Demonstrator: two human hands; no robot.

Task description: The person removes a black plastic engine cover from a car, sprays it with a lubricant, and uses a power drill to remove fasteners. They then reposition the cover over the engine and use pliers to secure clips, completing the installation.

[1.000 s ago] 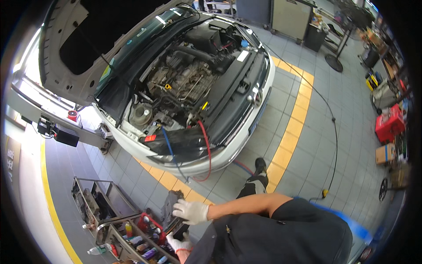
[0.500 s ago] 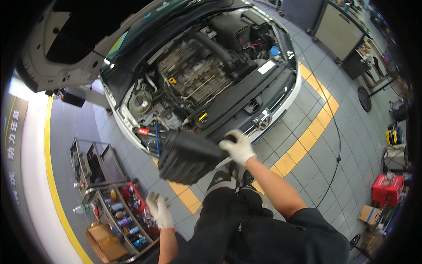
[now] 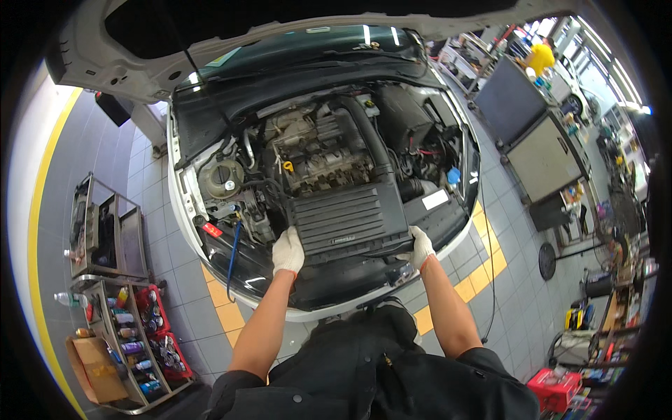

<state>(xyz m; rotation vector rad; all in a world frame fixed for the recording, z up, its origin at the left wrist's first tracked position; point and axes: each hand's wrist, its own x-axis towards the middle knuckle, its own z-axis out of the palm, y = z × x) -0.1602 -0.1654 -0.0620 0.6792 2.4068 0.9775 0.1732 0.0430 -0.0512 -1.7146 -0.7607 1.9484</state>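
Note:
A black ribbed plastic engine cover point(image 3: 346, 218) lies level over the front part of the engine point(image 3: 318, 150). My left hand point(image 3: 288, 252), in a white knit glove, is closed on its near left corner. At the near right corner my right hand point(image 3: 421, 247), gloved the same way, grips its edge. Fingertips of both hands are partly hidden by the cover. Behind the cover, the engine's top shows bare metal and a yellow dipstick loop point(image 3: 288, 166). Whether the cover rests on its mounts I cannot tell.
The raised hood point(image 3: 140, 66) hangs over the bay. A blue hose point(image 3: 234, 259) drapes over the front left edge. Left stands a tool cart point(image 3: 105, 294) with bottles and red trays; right, a grey cabinet point(image 3: 549, 150) and a thin cable point(image 3: 494, 280) on the tiles.
The engine cover has moved from in front of the car, tilted in my right hand, to level over the engine. My left hand, free before, has taken hold of its left side.

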